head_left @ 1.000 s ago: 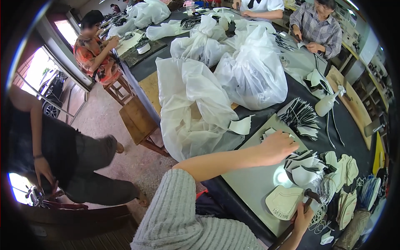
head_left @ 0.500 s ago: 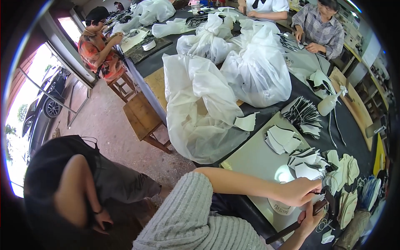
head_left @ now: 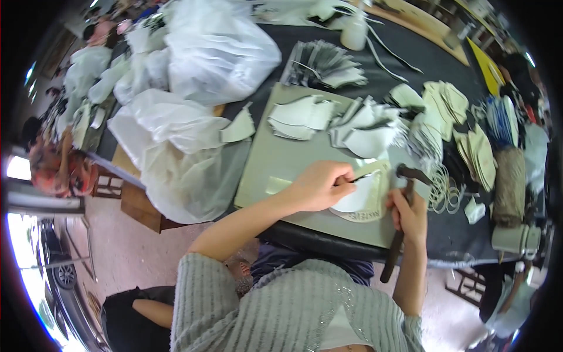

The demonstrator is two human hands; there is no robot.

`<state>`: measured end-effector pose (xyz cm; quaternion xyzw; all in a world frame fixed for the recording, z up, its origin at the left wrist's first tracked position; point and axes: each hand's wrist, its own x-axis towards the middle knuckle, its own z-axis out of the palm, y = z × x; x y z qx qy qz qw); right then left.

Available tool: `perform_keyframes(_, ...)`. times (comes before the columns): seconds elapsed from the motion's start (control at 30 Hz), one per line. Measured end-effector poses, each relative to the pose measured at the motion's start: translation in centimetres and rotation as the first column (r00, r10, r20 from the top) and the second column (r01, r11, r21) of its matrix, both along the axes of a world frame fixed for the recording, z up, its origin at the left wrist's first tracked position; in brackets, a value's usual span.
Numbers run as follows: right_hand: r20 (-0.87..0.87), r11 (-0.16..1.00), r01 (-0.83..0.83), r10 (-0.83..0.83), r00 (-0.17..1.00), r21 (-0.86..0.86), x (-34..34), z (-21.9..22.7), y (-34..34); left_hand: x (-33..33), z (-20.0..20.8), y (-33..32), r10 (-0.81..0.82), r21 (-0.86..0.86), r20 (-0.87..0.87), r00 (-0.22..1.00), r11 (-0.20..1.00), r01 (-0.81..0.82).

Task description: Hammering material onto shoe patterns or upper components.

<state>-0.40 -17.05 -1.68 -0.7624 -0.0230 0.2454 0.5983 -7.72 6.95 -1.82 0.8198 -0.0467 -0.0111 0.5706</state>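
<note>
My right hand [head_left: 409, 212] is closed round the dark handle of a hammer [head_left: 414, 173]. The hammer's head points up and away from me, and its handle end hangs past the near table edge. Over the grey-green board [head_left: 264, 170], my left hand [head_left: 324, 186] pinches a thin dark item [head_left: 362, 178], too small to name. Just below those fingertips lies a cream curved cut piece [head_left: 375, 206] with printing on it. A white rounded piece [head_left: 350, 200] overlaps it, partly hidden by my left hand.
Fanned white pieces [head_left: 302, 117] lie on the board, with dark-edged stacks [head_left: 325, 64] behind. Cream pieces [head_left: 446, 102], looped cord [head_left: 444, 190] and a fabric roll [head_left: 509, 185] are at right. White plastic bags [head_left: 217, 53] fill the left; a white bottle [head_left: 353, 30] stands far back.
My view has swung to the right, over the board. My hands, close together at the hammer before, are now apart: the left above the cut pieces, the right with the hammer beside them.
</note>
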Motion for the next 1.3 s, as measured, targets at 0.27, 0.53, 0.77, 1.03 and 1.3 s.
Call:
perform_keyframes(0.27,-0.023,1.000,-0.008,0.008,1.000,0.000,-0.5,0.0,-1.2,2.5,1.5,1.7,0.188,0.454,0.407,0.894,0.808,-0.376)
perform_keyframes(0.53,-0.041,0.999,-0.030,0.030,0.999,0.013,-0.8,0.1,-0.9,4.6,-0.7,10.9,0.367,0.583,0.287,0.885,0.666,-0.466)
perform_keyframes(0.77,-0.017,0.999,-0.039,0.039,0.999,0.007,-0.4,0.0,-0.9,4.4,1.0,8.9,0.184,0.573,0.604,0.775,0.576,-0.583)
perform_keyframes(1.03,-0.015,0.998,-0.058,0.058,0.998,-0.025,-0.6,0.1,-0.3,-0.2,0.3,-0.9,-0.040,0.578,0.185,0.982,0.812,-0.076)
perform_keyframes(1.3,-0.015,1.000,-0.012,0.012,1.000,-0.005,-0.8,0.0,-0.7,-0.2,0.9,-1.4,0.007,0.480,-0.033,0.999,0.877,0.010)
